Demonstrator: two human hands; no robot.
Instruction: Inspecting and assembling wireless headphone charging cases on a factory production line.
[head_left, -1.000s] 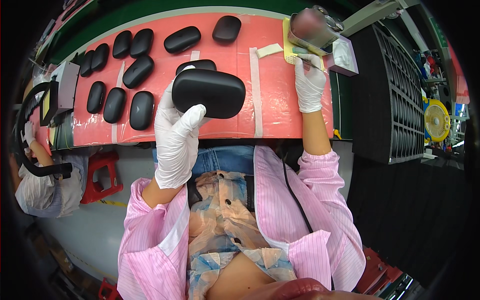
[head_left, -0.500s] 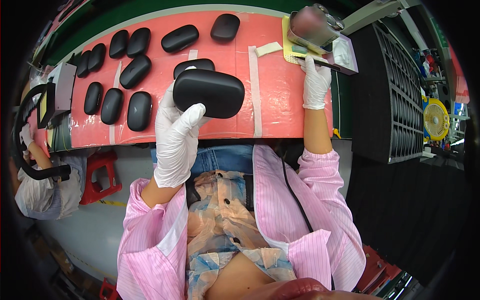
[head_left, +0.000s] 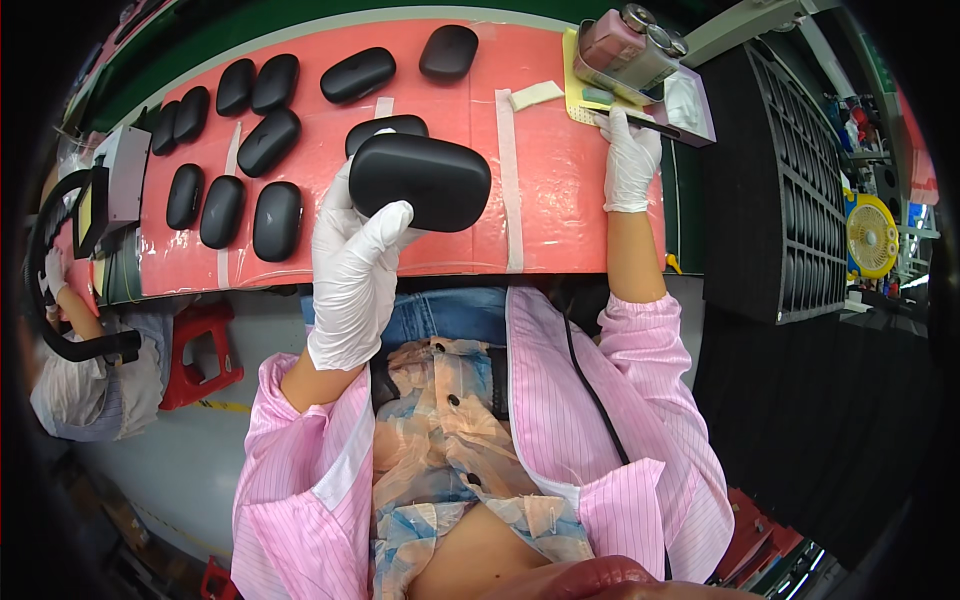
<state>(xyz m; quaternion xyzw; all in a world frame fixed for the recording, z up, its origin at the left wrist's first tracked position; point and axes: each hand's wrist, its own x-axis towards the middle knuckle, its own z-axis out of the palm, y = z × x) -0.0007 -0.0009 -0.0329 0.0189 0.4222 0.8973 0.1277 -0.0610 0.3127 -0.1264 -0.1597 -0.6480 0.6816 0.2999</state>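
My left hand (head_left: 352,262), in a white glove, grips a smooth black rounded case (head_left: 422,182) above the pink mat. Its thumb presses the near side; the other fingers are mostly hidden behind the case. Far right, my gloved right hand (head_left: 632,160) has its fingers closed on a thin black pen-like tool (head_left: 655,126), beside a yellow pad (head_left: 572,75). The tool's exact kind is unclear. Another black case (head_left: 388,130) lies just behind the held one, partly hidden by it. Several similar cases (head_left: 270,143) lie spread over the mat's left and far parts.
A container with pink contents and metal lids (head_left: 622,52) stands on the pad, beside a pale box (head_left: 705,115). A cream strip (head_left: 537,95) lies nearby. A black rack (head_left: 770,200) stands right; a grey device (head_left: 125,175) stands left. Another person's hand (head_left: 55,270) shows far left.
The held case has risen very slightly. My left hand keeps its grip, and my right hand stays by the yellow pad with the tool.
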